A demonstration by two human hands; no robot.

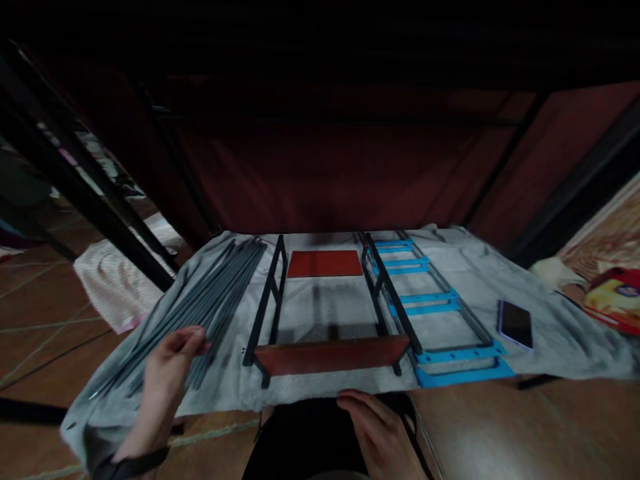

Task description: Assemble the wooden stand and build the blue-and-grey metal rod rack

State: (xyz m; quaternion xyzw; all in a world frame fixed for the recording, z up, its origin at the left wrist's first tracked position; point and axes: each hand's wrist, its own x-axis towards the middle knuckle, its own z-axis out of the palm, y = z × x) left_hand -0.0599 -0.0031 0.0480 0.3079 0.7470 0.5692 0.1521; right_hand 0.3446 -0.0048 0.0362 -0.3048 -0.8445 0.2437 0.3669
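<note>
My left hand (173, 363) reaches over a bundle of several long grey metal rods (210, 303) lying on a grey cloth (325, 313). Its fingers are curled at the rods' near end, and I cannot make out whether they grip one. My right hand (380, 427) rests low near my lap at the cloth's front edge, fingers lying flat, holding nothing. In the middle stands a partly built rack: two black side frames (273, 300) joined by a reddish-brown board (333, 353) in front and a red board (325, 263) at the back.
Black frames with blue plastic connectors (430, 303) lie right of the rack. A phone (515, 325) sits on the cloth's right side. A striped cloth (115, 283) lies on the tiled floor at left, colourful packaging (617, 297) at far right. Dark bed frame bars stand behind.
</note>
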